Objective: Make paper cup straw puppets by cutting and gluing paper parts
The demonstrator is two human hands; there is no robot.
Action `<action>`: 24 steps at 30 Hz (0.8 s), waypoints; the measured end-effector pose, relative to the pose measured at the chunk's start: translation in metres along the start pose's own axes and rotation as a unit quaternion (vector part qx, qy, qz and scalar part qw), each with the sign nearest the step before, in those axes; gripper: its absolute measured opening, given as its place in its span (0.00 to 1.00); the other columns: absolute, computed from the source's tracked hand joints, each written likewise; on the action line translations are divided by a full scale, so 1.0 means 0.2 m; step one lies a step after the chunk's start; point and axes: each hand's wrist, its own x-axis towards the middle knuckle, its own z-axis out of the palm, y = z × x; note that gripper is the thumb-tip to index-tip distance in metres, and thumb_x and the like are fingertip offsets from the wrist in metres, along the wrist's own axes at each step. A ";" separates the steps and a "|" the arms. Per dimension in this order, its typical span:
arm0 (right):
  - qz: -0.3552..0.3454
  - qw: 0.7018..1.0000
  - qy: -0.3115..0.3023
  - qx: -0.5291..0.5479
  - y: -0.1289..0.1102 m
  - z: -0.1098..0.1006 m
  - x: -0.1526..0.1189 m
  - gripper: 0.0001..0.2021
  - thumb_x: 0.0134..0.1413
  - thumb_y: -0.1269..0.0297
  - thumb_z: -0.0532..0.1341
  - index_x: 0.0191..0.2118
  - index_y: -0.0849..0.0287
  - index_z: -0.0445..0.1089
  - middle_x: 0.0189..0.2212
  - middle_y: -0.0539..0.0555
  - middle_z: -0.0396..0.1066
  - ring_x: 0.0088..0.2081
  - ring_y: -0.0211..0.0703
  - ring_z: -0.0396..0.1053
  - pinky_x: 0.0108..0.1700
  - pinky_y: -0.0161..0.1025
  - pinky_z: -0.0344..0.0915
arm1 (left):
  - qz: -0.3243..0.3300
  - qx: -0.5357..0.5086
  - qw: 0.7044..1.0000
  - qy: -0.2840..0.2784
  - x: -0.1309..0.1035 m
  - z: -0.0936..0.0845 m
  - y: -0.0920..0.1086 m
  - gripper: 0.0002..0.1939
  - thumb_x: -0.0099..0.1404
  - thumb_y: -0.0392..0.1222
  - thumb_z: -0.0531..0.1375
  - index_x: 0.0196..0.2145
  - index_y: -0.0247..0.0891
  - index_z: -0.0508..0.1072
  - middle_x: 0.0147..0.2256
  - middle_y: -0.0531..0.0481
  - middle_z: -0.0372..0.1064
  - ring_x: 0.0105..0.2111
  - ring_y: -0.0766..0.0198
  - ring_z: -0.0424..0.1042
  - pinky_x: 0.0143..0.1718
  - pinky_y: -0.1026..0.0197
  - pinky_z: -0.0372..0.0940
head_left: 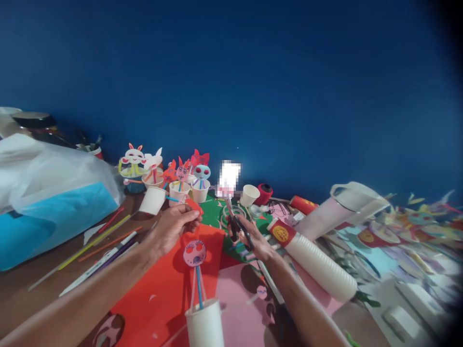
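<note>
My left hand (180, 222) pinches a small piece of red paper (194, 206) between thumb and fingers. To its right, my right hand (253, 236) grips dark-handled scissors (231, 219), blades pointing up and away. The blades are apart from the paper. Below the hands, a pink paper face (194, 253) with red eyes stands on a blue stick (198, 284) in a white paper cup (205, 323). Beneath lie a red sheet (162, 284) and a pink sheet (235, 299) with cut-out holes. A green sheet (212, 212) lies farther back.
Several cups with paper animal faces (180, 190) line the back near a blue wall (231, 86). A stack of paper cups (321, 265) and a white jug (329, 212) lie right. Pens (97, 265) and a plastic bag (58, 188) are left. A pixelated patch covers the back middle.
</note>
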 end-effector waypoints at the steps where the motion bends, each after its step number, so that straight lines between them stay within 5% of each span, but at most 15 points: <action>1: -0.002 1.000 -0.001 -0.006 0.01 0.02 0.00 0.29 0.45 0.41 0.54 0.46 0.59 0.59 0.31 0.53 0.62 0.32 0.41 0.61 0.33 0.36 0.60 | -0.002 -0.004 1.000 0.000 0.00 0.00 0.00 0.07 0.49 0.38 0.63 0.23 0.32 0.69 0.21 0.52 0.68 0.21 0.71 0.65 0.22 0.68 0.58; 8: -0.001 0.998 -0.009 -0.070 0.04 0.13 -0.01 0.17 0.46 0.51 0.59 0.34 0.61 0.63 0.26 0.50 0.62 0.28 0.36 0.59 0.33 0.35 0.59 | -0.045 -0.002 0.999 -0.008 -0.03 0.01 0.03 0.06 0.50 0.38 0.62 0.23 0.33 0.69 0.26 0.48 0.69 0.26 0.67 0.67 0.21 0.67 0.59; 13: 0.005 0.995 -0.021 -0.094 0.02 0.13 0.01 0.15 0.46 0.58 0.61 0.38 0.61 0.63 0.29 0.51 0.65 0.31 0.38 0.62 0.35 0.36 0.60 | -0.037 -0.003 0.999 -0.005 -0.04 0.02 0.03 0.06 0.49 0.37 0.62 0.23 0.32 0.69 0.24 0.49 0.69 0.25 0.67 0.67 0.22 0.66 0.60; 24: -0.008 0.988 -0.044 -0.145 0.02 0.12 -0.01 0.20 0.51 0.51 0.55 0.44 0.61 0.63 0.35 0.53 0.64 0.36 0.41 0.62 0.39 0.37 0.59 | -0.018 -0.044 0.999 0.022 -0.03 0.05 -0.06 0.05 0.47 0.36 0.62 0.24 0.33 0.69 0.23 0.50 0.69 0.24 0.67 0.68 0.23 0.65 0.61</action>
